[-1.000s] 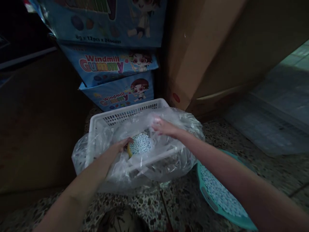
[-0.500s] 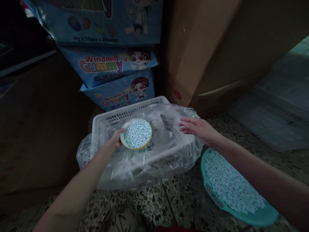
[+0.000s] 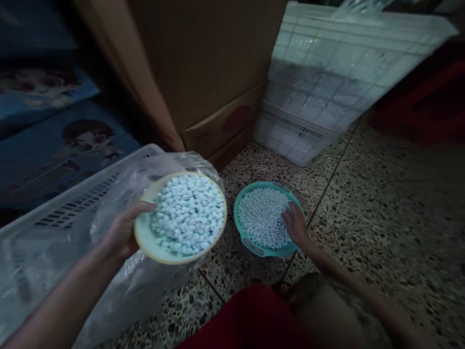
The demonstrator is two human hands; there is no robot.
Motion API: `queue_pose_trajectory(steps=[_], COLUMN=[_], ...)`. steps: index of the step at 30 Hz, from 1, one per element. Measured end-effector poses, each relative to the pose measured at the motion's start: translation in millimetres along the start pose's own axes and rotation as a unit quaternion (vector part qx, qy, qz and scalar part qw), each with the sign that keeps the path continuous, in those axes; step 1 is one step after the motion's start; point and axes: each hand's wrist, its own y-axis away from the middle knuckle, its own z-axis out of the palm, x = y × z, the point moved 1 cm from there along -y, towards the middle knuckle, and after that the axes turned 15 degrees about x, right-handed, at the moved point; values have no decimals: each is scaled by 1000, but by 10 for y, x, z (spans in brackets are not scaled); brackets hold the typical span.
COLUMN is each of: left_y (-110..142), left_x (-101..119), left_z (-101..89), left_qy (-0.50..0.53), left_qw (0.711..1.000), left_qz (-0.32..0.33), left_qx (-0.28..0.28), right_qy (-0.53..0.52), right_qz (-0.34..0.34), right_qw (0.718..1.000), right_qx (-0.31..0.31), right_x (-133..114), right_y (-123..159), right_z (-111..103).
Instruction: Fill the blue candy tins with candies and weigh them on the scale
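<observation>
My left hand [image 3: 127, 228] grips the near-left rim of a pale bowl with a yellow edge [image 3: 145, 237], thumb over the inside. Small pale blue-white pellets [image 3: 191, 211] heap inside the bowl, which is held up beside the plastic-lined basket. My right hand [image 3: 296, 225] reaches over the right side of a teal basin [image 3: 254, 248] on the floor. Its fingers are apart, at the surface of the same kind of pellets [image 3: 263, 215] in the basin. Whether the fingertips press into the pellets I cannot tell.
A white slotted basket [image 3: 72, 198] with a clear plastic liner [image 3: 145, 179] stands at the left. Behind it are blue printed cartons [image 3: 72, 140] and a tall cardboard box [image 3: 210, 58]. White stacked crates [image 3: 319, 82] stand at the back right on the speckled floor [image 3: 348, 208].
The view has turned right. My left hand has lifted the pellet-filled bowl from the lined basket and brought it rightward. My right hand has moved from the basket's edge to the teal basin.
</observation>
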Motion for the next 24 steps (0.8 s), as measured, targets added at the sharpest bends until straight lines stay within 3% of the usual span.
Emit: queue_pose_trajectory(steps=[2,5,10,13,18,24], left_y=[20,-60,-287,-266,30,203], left_x=[-195,-558,-1063,-1141,-1084,-1115], left_z=[460,1091,1816,2062,2359,2565], left_qy=[-39,-139,-351,-444,-580,-625], left_qw=[999,985,907,852,751,704], left_qz=[-3,56,222,274,314,337], left_qx=[-37,-91,-71,-46,-13,-15], right_qy=[12,32,-6,-45,-56,-82], right_qz=[-31,-55,-61,-40,-37,-29], right_qw=[999,998,998,998,998,996], right_qx=[-1,-30,-15,7,13,35], right_x=[-37,-95,-72,-45,-70,-93], right_y=[98,119,179,224,207,201], right_z=[159,292,263,240,250,166])
